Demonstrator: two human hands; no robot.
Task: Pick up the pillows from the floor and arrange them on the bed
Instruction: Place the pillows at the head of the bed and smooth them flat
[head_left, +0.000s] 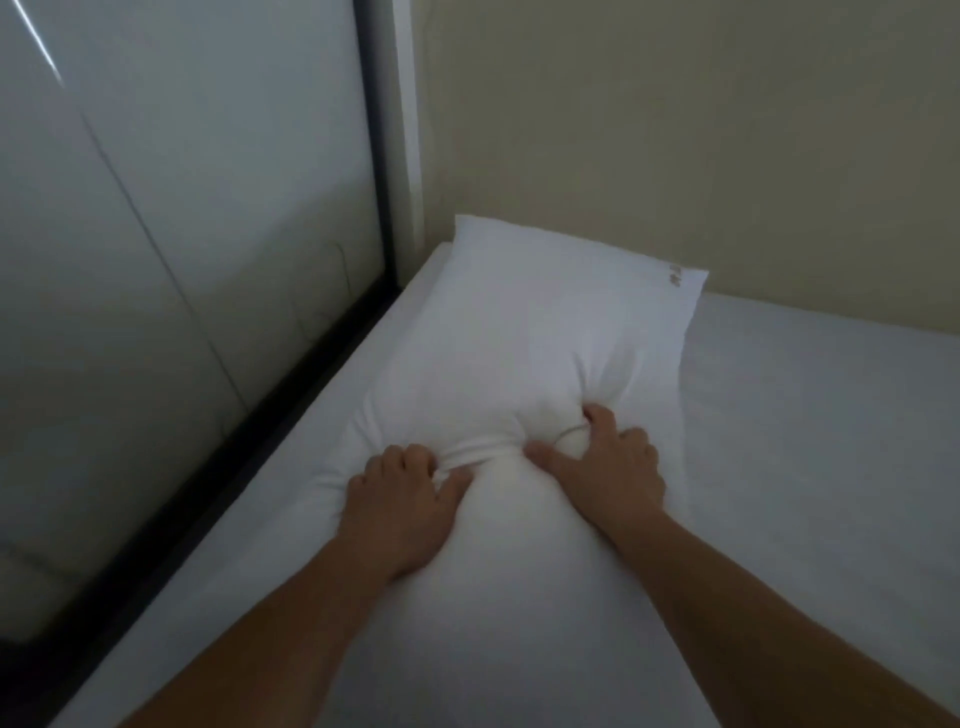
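Nearest to us, our two bare forearms come in from about 6 o'clock and reach up over the bed (810, 426), which is covered in a plain white sheet. Our left hand (402, 506) lies palm down on the near part of the pillow (545, 332), its fingers curled tight and bunching a ridge of the white cover between fingertips and thumb. Our right hand (608, 462) sits just beside it toward 3 o'clock, fingers bent and dug into the pillow, thumb stretched toward the left hand, so the cloth puckers into folds between the two. A thin ring or band seems to show at the right fingers, too blurred to tell what it is.

The pillow rests on the bed, its long side running from the hands toward 12 o'clock, its far end up against the beige wall (675, 114) in the corner. A small brownish mark sits at its far corner toward 1 o'clock. Along the bed's edge, from 7 to 11 o'clock, runs a dark frame (218, 457) with a pale glossy panel (171, 208) behind it.
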